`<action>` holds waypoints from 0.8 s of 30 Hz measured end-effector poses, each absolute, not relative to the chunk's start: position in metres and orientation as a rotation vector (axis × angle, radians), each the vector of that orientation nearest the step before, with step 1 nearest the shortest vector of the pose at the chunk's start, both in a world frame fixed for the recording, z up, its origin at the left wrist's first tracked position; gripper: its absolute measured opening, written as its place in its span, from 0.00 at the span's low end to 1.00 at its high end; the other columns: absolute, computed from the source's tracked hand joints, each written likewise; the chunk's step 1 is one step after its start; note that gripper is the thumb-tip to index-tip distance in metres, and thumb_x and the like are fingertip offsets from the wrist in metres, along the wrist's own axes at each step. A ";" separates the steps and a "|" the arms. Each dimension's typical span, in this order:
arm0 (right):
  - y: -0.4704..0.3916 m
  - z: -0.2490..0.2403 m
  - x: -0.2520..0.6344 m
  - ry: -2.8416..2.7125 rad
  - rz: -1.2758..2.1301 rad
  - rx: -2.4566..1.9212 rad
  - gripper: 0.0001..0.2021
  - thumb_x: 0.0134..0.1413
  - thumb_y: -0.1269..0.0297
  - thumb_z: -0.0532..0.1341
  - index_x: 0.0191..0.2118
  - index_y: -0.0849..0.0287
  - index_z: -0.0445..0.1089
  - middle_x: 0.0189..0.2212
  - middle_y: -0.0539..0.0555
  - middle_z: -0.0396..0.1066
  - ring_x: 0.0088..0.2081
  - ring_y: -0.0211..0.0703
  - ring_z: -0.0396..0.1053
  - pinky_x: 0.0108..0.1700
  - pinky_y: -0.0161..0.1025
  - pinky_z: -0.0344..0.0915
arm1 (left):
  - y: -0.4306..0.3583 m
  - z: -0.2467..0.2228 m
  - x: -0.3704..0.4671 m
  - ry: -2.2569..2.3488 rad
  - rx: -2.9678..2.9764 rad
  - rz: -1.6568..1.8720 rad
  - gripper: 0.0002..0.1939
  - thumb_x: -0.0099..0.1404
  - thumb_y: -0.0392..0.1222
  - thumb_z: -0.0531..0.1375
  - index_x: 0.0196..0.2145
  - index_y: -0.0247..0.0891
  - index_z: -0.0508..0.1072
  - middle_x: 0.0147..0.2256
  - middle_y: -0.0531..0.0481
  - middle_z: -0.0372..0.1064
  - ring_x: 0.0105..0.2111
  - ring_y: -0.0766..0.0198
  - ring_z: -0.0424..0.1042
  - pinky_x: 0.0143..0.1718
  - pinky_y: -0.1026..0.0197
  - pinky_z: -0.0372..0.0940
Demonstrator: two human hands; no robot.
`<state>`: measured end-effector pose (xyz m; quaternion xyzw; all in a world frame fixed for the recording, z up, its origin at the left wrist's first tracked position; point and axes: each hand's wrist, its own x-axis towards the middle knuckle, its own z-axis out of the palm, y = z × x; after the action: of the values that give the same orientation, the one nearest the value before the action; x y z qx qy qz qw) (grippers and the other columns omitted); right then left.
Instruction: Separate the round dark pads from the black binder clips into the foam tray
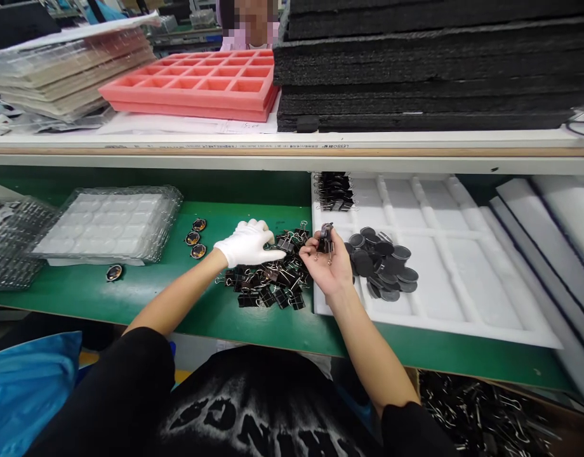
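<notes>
My left hand [247,244], in a white glove, is over the left side of a pile of black binder clips [268,279]. Its thumb and curled fingers are apart, beside a binder clip [286,244] on top of the pile. My bare right hand [332,263] is turned palm up at the near-left edge of a white foam tray [435,254]. Between its thumb and fingers it grips a black binder clip [326,236] with silver wire handles; a small dark round piece seems to be in the clip, partly hidden.
Black discs [387,263] lie heaped in the tray, with clipped pieces [336,190] lined up at its back. Several small round parts [198,251] and clear plastic trays [115,222] sit left. Above runs a shelf edge [225,155] with pink foam [216,101]. More clips [482,412] are below right.
</notes>
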<state>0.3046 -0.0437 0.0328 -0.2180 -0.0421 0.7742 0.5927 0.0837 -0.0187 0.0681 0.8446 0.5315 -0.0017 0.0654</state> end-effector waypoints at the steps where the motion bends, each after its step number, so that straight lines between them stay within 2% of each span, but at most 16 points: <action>1: -0.044 0.033 0.305 -0.101 1.798 -0.510 0.12 0.50 0.59 0.75 0.34 0.52 0.73 0.28 0.44 0.74 0.29 0.33 0.68 0.32 0.34 0.69 | -0.018 0.064 0.089 1.685 2.542 0.063 0.32 0.67 0.71 0.56 0.46 0.39 0.79 0.49 0.37 0.72 0.52 0.41 0.70 0.56 0.42 0.62; 4: -0.042 0.033 0.306 -0.098 1.783 -0.552 0.12 0.49 0.59 0.76 0.34 0.53 0.73 0.29 0.44 0.74 0.29 0.33 0.69 0.33 0.34 0.70 | -0.008 0.059 0.105 1.757 2.459 0.343 0.29 0.69 0.65 0.57 0.54 0.40 0.76 0.51 0.39 0.73 0.53 0.43 0.71 0.55 0.44 0.63; 5: -0.042 0.033 0.306 -0.093 1.780 -0.577 0.12 0.49 0.60 0.76 0.34 0.53 0.73 0.29 0.44 0.74 0.30 0.33 0.69 0.33 0.34 0.70 | -0.004 0.060 0.109 1.694 2.427 0.374 0.27 0.69 0.63 0.58 0.54 0.41 0.76 0.49 0.41 0.74 0.51 0.46 0.72 0.53 0.46 0.64; 8: -0.041 0.033 0.308 -0.098 1.797 -0.666 0.13 0.47 0.63 0.76 0.34 0.55 0.73 0.29 0.45 0.74 0.30 0.33 0.70 0.34 0.34 0.72 | 0.008 0.065 0.115 1.472 2.264 0.324 0.18 0.67 0.57 0.61 0.42 0.40 0.79 0.38 0.48 0.77 0.40 0.55 0.75 0.43 0.55 0.66; 10: -0.041 0.033 0.308 -0.126 1.796 -0.713 0.13 0.45 0.64 0.77 0.32 0.56 0.73 0.28 0.46 0.74 0.31 0.33 0.70 0.35 0.34 0.74 | 0.010 0.071 0.116 1.443 2.121 0.393 0.16 0.66 0.55 0.62 0.35 0.38 0.77 0.34 0.49 0.77 0.34 0.59 0.74 0.37 0.58 0.65; 12: -0.044 0.034 0.307 -0.208 1.752 -0.729 0.14 0.41 0.64 0.78 0.30 0.56 0.73 0.28 0.46 0.75 0.33 0.35 0.72 0.38 0.36 0.75 | 0.006 0.076 0.117 1.463 1.987 0.615 0.17 0.65 0.56 0.62 0.33 0.38 0.76 0.32 0.50 0.76 0.32 0.61 0.73 0.34 0.60 0.65; 16: -0.054 0.033 0.299 -0.579 1.638 -0.726 0.16 0.38 0.58 0.80 0.33 0.56 0.78 0.38 0.50 0.80 0.42 0.43 0.75 0.52 0.47 0.76 | -0.019 0.087 0.120 1.389 1.720 1.009 0.17 0.66 0.56 0.61 0.34 0.38 0.72 0.29 0.50 0.75 0.30 0.63 0.73 0.34 0.60 0.68; 18: -0.060 0.031 0.296 -0.749 1.569 -0.755 0.18 0.40 0.53 0.79 0.36 0.55 0.80 0.40 0.52 0.80 0.43 0.45 0.76 0.55 0.49 0.74 | -0.034 0.092 0.120 1.290 1.707 0.973 0.17 0.68 0.55 0.59 0.35 0.38 0.72 0.28 0.50 0.75 0.29 0.63 0.73 0.33 0.60 0.69; 21: -0.065 0.028 0.296 -0.959 1.465 -0.794 0.17 0.45 0.51 0.77 0.38 0.55 0.81 0.38 0.53 0.81 0.41 0.46 0.76 0.53 0.48 0.74 | -0.050 0.099 0.113 1.360 1.809 0.964 0.16 0.71 0.54 0.54 0.38 0.39 0.72 0.25 0.53 0.72 0.25 0.65 0.70 0.31 0.61 0.65; 24: -0.067 0.027 0.300 -1.168 1.398 -0.804 0.15 0.47 0.52 0.76 0.37 0.55 0.81 0.36 0.54 0.81 0.39 0.47 0.77 0.47 0.45 0.74 | -0.057 0.104 0.101 1.524 2.042 0.767 0.14 0.68 0.53 0.58 0.33 0.40 0.70 0.22 0.56 0.66 0.23 0.66 0.63 0.28 0.62 0.58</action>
<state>0.2997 -0.0669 0.0273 -0.3387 -0.4920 0.5890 0.5443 0.1009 -0.0572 0.1036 0.7452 0.5564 0.2799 0.2382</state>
